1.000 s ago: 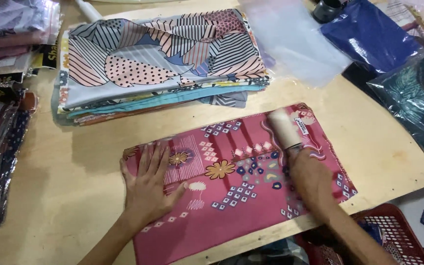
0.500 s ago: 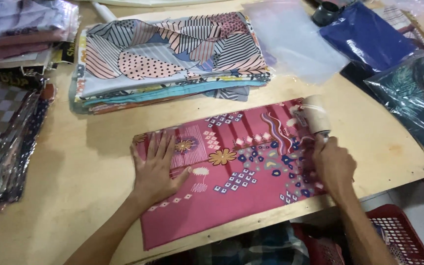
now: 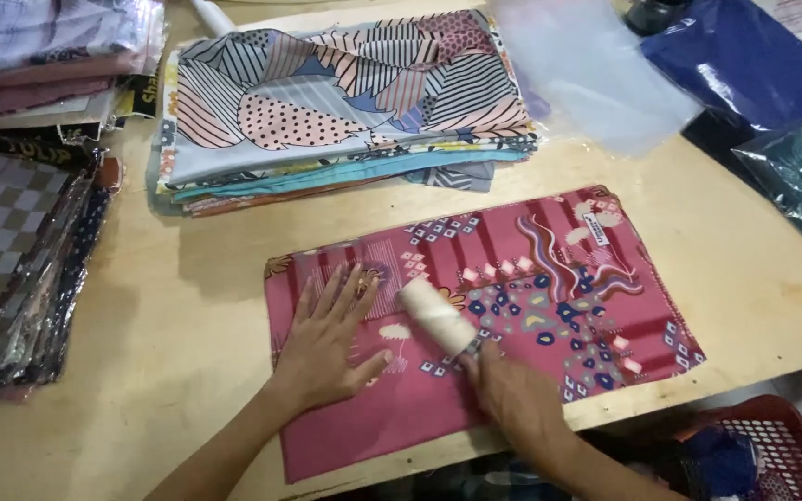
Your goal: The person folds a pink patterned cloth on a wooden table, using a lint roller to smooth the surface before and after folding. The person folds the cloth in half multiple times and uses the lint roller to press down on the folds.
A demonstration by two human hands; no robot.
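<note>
Both hands are down on a folded pink patterned cloth (image 3: 512, 306) that lies flat near the front edge of the wooden worktop (image 3: 178, 371). Her or his left hand (image 3: 331, 339) is spread wide, fingers fanned, palm pressing the cloth's left part. Just beside it, the right hand (image 3: 512, 399) is wrapped around the handle of a white lint roller (image 3: 436, 315), whose barrel lies tilted on the fabric, close to the left hand's fingertips. Behind the cloth, toward the middle of the worktop, sits a neat stack of folded printed fabrics (image 3: 345, 111) with stripes and dots on top. A clear plastic bag (image 3: 596, 74) lies near the back right corner, beside a dark blue packet (image 3: 744, 56). Along the left edge are wrapped checked textiles (image 3: 11, 241). A red basket (image 3: 772, 445) shows below the front right corner.
</note>
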